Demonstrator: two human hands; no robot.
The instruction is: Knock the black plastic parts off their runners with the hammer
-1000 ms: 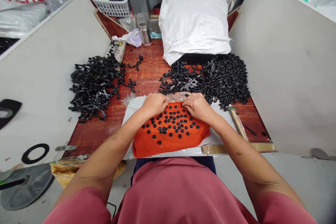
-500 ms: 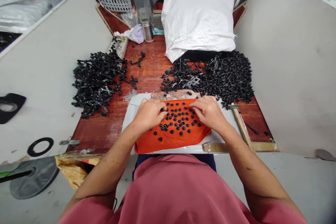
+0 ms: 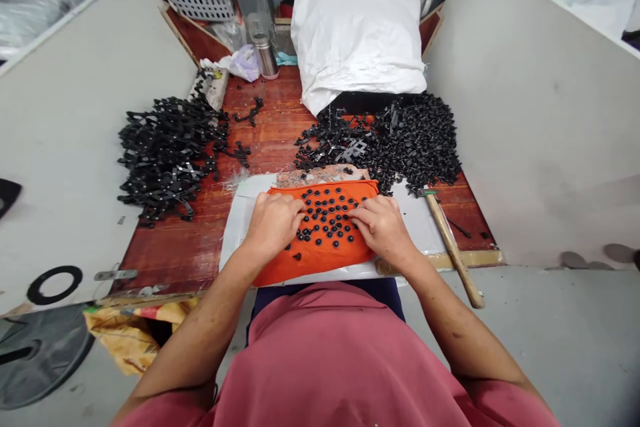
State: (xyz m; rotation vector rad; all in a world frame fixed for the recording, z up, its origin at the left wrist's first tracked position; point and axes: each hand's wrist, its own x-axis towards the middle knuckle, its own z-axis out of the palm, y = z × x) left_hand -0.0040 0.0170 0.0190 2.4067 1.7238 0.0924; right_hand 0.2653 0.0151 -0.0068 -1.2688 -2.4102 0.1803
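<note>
Black round button-like pieces [image 3: 319, 241] are spread over an orange cloth [image 3: 280, 272] in front of me. My left hand [image 3: 273, 223] rests on the left part of the cloth, thumb and fingers pinched together at the edge of the pieces. On the other side, my right hand [image 3: 384, 225] is also pinched, its fingertips down among the pieces. Whatever either pinch holds is too small or hidden to make out. Under the cloth lies a white sheet [image 3: 231, 230], and a speckled stone slab [image 3: 320, 175] shows behind its far edge.
A heap of black jointed strips [image 3: 163, 153] lies at the left. Small black parts [image 3: 425, 137] are piled at the back right, below a white sack [image 3: 357, 27]. A wooden-handled hammer [image 3: 453, 250] lies right of the sheet. Grey panels [image 3: 530, 113] flank the table.
The whole view has shifted, so the table appears further left. Both pinched hands have moved a little nearer to me over the cloth, the right one more.
</note>
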